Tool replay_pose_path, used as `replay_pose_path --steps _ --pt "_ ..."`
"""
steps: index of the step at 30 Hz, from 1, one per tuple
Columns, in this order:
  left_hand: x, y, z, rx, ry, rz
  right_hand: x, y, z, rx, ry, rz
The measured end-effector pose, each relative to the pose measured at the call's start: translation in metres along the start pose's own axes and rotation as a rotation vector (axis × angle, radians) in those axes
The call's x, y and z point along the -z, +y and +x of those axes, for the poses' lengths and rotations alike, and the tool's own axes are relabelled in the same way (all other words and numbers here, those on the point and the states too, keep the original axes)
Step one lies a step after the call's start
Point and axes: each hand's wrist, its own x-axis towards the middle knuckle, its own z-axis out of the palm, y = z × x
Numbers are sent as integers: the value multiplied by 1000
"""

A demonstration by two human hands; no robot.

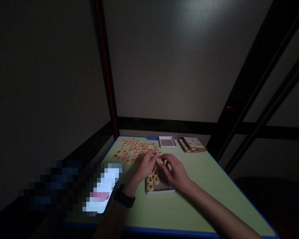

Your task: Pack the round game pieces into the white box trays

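Observation:
Above the far part of a shallow open box (161, 192), my two hands are close together. My right hand (176, 169) pinches a round wooden Chinese chess piece (160, 161) between thumb and fingers. Close against the same piece is my left hand (147, 164), its fingers closed; whatever lies inside them is hidden. Inside the box, several pieces with dark characters, among them one Chinese chess piece (150, 187), sit along the left side. Many loose Chinese chess pieces (128, 154), mostly with red characters, lie scattered on the table beyond my left hand.
The pale green table (201, 205) has a blue edge. At its back stand an empty white box tray (167, 146) and printed game boxes (195, 143). A bright, pixelated screen (104, 189) lies at the left. Walls rise behind and to the left.

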Motion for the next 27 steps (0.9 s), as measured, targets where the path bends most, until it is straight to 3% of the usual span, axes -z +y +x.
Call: replay_pose_path --steps 3,6,10,12,15,20,27 --pt "2 1 -1 -5 -12 80 2 1 1 0 -26 -21" --pt "7 7 -4 -56 63 291 12 0 3 -34 -127 -34" --pt "17 20 -10 -49 218 828 32 -6 4 -106 -513 -15" --pt "19 25 -13 5 227 1059 37 -9 2 -98 -686 -48" --pt "17 27 -16 14 188 1239 36 -11 0 -73 -830 -89" --pt "14 26 -18 43 152 1310 30 -7 2 -88 -890 -53" --pt "15 24 -17 41 149 1324 34 -7 8 -47 -860 56"
